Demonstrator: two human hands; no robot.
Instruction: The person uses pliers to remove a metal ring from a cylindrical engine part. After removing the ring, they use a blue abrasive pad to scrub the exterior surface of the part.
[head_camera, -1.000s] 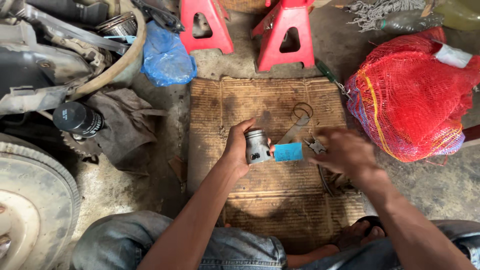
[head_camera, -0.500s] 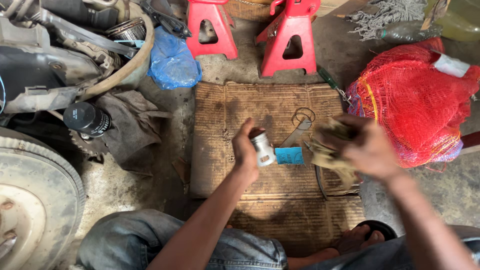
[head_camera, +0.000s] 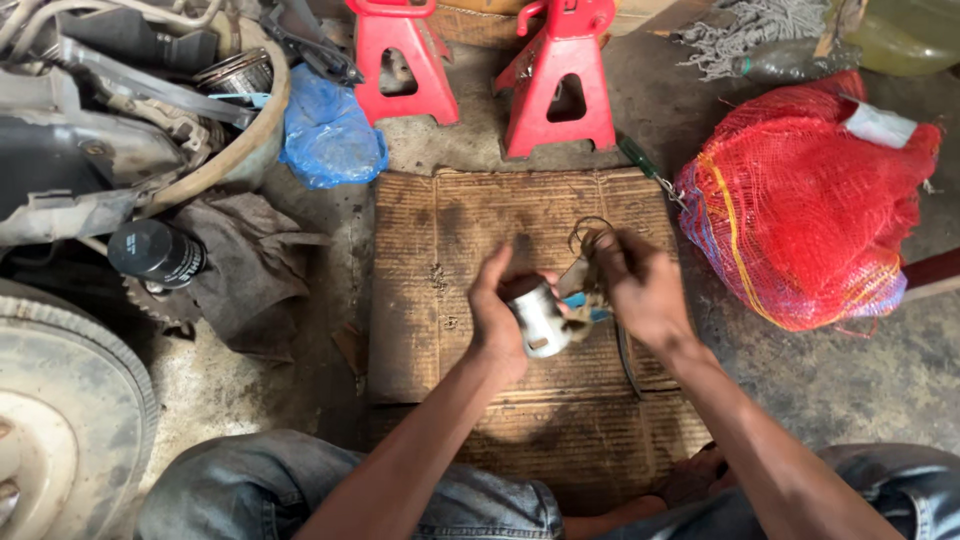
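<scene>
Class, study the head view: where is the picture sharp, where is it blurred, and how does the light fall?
Head view: soft daylight, no harsh glare; cardboard sheet and red net sack sharp; right hand slightly motion-blurred; left hand and metal cylinder fairly clear; edges bend slightly.

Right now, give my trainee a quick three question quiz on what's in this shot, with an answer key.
1. True or false: the left hand grips a silver metal cylinder.
2. What lies under both hands: A) blue plastic bag, B) flattened cardboard, C) red mesh sack?
3. How many red jack stands are at the top of the view?

Key:
1. True.
2. B, the flattened cardboard.
3. Two red jack stands. The right hand works beside the cylinder.
</scene>
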